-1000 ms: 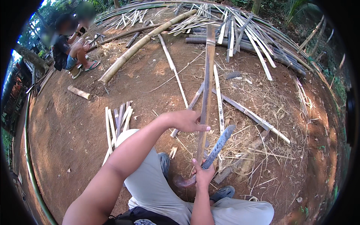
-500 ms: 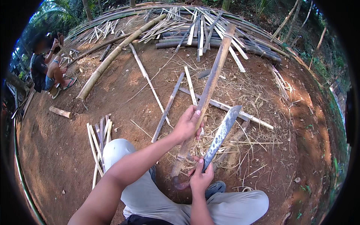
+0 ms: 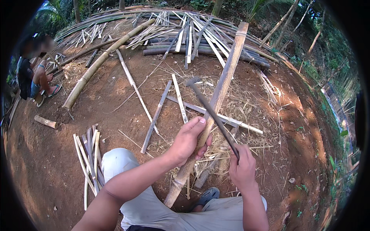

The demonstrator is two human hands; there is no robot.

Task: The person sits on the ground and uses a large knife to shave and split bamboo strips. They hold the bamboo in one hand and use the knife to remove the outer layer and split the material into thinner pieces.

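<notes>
Bamboo [image 3: 221, 94] slants, clamped in curled left grip [image 3: 188, 141]; right grip [image 3: 243, 167] clenched round knife [image 3: 204, 101].

On my head feed I've got two pieces in play. Bamboo piece [image 3: 221, 92]: long, straight, brown with a darker grey-purple band along its upper length, pale ring at the node near the top, second node near the lower end. Slanted, top leaning right, bottom end toward the wearer; looks whole along the visible length. Knife [image 3: 208, 107]: dark blade, nearly edge-on to me, slanting up-left and crossing in front of the bamboo. Can't tell if they touch. Handle hidden.
</notes>
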